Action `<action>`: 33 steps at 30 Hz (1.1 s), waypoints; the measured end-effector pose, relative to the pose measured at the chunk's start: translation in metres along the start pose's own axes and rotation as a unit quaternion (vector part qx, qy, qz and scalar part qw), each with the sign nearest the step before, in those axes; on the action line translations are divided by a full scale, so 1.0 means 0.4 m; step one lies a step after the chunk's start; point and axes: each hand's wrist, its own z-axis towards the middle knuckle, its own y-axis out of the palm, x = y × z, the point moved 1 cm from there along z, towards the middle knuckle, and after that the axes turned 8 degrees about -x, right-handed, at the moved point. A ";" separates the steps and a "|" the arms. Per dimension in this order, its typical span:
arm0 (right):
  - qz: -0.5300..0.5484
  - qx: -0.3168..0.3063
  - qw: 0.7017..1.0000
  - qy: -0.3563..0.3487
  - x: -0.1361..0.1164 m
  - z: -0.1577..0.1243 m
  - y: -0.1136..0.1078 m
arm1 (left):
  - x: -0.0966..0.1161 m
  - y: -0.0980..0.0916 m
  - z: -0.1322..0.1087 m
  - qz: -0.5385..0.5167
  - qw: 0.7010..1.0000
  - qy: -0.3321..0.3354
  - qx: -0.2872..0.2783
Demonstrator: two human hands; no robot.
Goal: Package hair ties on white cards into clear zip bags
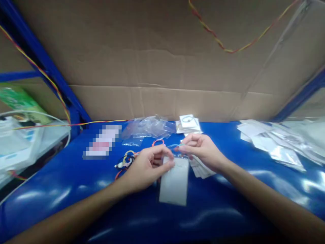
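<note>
Small clear bag with white card inside, held up over the front middle of the blue surface. Left hand grasps its upper left edge, thumb on the front. Right hand pinches a thin light-blue cord at thumb and fingertip, just above the bag's top; whether cord and bag touch, can't tell, blurry.

Handling, judged by looks: bag very light, thin, slick film, wrinkles easily; card stiffens the lower part, the top looks floppy. Best hold: top corner or side edge, over the card, light pinch. Cord looks light, soft, bendy, hard to break but easy to lose; take it near one end, fingertips only. Coloured loops lie beside the left hand, white packets below the right.
</note>
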 end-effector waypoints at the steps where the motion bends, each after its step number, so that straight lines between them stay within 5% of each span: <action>1: -0.010 0.003 1.000 -0.004 -0.001 0.000 0.001 | 0.001 0.001 -0.001 -0.002 1.000 0.000 0.000; 11: -0.070 -0.026 0.997 -0.018 -0.002 -0.005 0.009 | -0.006 -0.002 0.003 -0.038 0.999 0.006 0.030; 20: -0.186 -0.026 0.976 -0.112 -0.036 -0.019 0.032 | -0.013 -0.006 0.009 -0.067 0.997 0.002 0.038; 33: -0.074 0.013 0.991 -0.114 -0.011 -0.018 0.036 | -0.010 -0.004 0.006 -0.092 0.995 -0.001 0.029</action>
